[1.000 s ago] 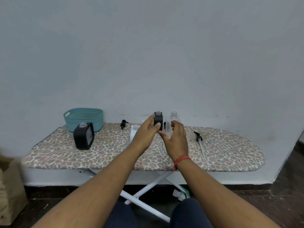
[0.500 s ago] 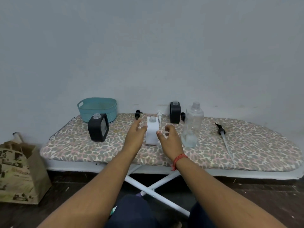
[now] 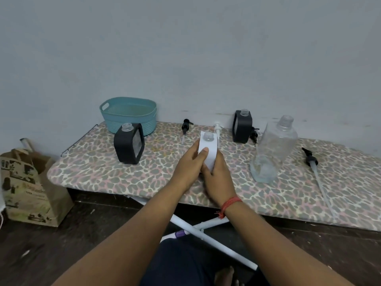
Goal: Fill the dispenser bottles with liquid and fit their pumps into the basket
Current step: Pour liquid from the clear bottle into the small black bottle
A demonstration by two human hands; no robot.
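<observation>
both hands' fingers wrapped round white dispenser bottle (image 3: 208,154), no label legible, printed paper bag (image 3: 28,186) unreadable

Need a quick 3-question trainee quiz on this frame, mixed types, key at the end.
1. True or false: both hands grip the white dispenser bottle.
2. Which lies farthest right on the ironing board? A) teal basket B) large clear bottle C) black pump with the long tube
3. Fill in: neither black dispenser bottle, left or back, has a ____ fitted.

Key: 1 true: left hand and right hand both wrap it. 2 C. 3 pump.
</observation>
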